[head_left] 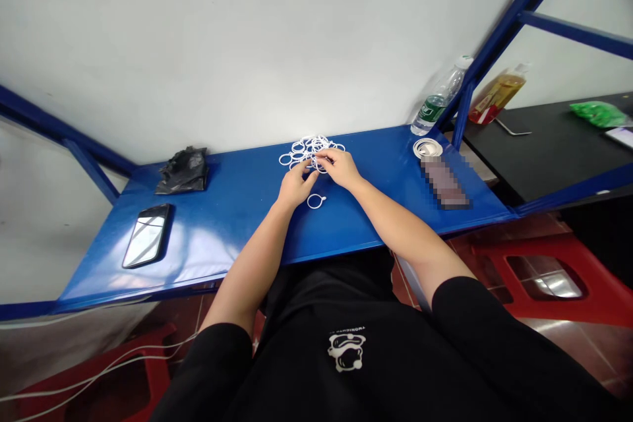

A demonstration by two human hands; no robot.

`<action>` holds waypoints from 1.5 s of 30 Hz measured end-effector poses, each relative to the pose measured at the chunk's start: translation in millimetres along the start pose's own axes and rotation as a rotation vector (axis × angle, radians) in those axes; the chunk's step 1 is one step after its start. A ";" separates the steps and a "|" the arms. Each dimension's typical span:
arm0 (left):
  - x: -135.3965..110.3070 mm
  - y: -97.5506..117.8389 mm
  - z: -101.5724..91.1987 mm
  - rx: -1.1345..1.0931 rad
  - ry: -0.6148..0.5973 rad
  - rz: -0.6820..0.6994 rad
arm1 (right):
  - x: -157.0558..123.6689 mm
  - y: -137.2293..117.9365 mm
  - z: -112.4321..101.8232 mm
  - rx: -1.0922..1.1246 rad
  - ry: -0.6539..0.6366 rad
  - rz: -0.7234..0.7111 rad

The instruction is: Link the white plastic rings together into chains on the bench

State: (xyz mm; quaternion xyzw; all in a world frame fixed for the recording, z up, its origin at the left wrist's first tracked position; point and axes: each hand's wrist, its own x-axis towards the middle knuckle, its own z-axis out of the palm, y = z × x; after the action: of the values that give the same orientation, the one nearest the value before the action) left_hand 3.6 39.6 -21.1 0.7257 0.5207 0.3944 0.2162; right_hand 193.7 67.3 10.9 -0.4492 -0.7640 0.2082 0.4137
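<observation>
On the blue table [237, 175], a heap of white plastic rings [311, 143], each with a small knob or eyelet, lies close to the wall. My left hand [297, 186] is at the heap's front edge, its thumb and index finger apart with a gap between them. Coming in from the right, my right hand [341, 167] pinches a white ring [322, 171] at the front of the heap. Part of that ring is covered by the fingers. One single white ring [321, 200] lies flat on the table nearer to me, below both hands.
At left are a crumpled black plastic bag [184, 170] and a phone [147, 236]. A water bottle [435, 105], a coiled white cable [428, 148] and a pixelated item [448, 183] are at right. Blue frame bars rise at both ends. A red stool [529, 303] stands below right.
</observation>
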 end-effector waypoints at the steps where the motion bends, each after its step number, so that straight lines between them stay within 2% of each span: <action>1: -0.2 0.7 -0.2 -0.032 -0.012 0.014 | -0.6 -1.7 0.3 0.027 0.016 -0.005; 5: -1.1 3.3 -0.3 -0.136 -0.016 0.072 | -2.5 -5.5 1.6 0.090 0.032 -0.004; 10: -0.8 2.2 -0.9 -0.126 0.127 0.089 | -1.9 -9.4 -0.4 0.000 -0.009 -0.058; 16: -1.0 3.4 -1.9 -0.078 0.244 0.107 | -2.8 -19.2 -5.9 -0.133 0.028 -0.083; 23: -1.9 4.5 -2.0 -0.047 0.207 0.104 | -6.5 -19.8 -2.5 -0.076 -0.066 -0.063; 29: -2.5 14.3 -7.2 0.032 0.267 0.162 | -6.9 -21.7 -2.9 -0.122 0.057 -0.092; 33: -3.0 18.8 -10.0 0.079 0.285 0.187 | -7.2 -20.5 -2.0 -0.091 0.044 -0.061; 38: -3.4 14.4 -8.4 0.043 0.276 0.162 | -6.6 -13.3 2.4 0.007 -0.025 -0.009; 42: -2.6 10.0 -5.6 -0.021 0.267 0.098 | -6.9 -11.7 2.9 0.054 -0.029 -0.019; 45: -1.2 9.0 -5.7 -0.075 0.250 0.118 | -7.1 -12.1 1.8 0.080 -0.035 -0.029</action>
State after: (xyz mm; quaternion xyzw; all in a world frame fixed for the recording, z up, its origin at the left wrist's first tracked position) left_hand 4.2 34.7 -11.6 0.6916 0.4850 0.5129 0.1532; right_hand 187.8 55.2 15.1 -0.4174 -0.7686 0.2403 0.4210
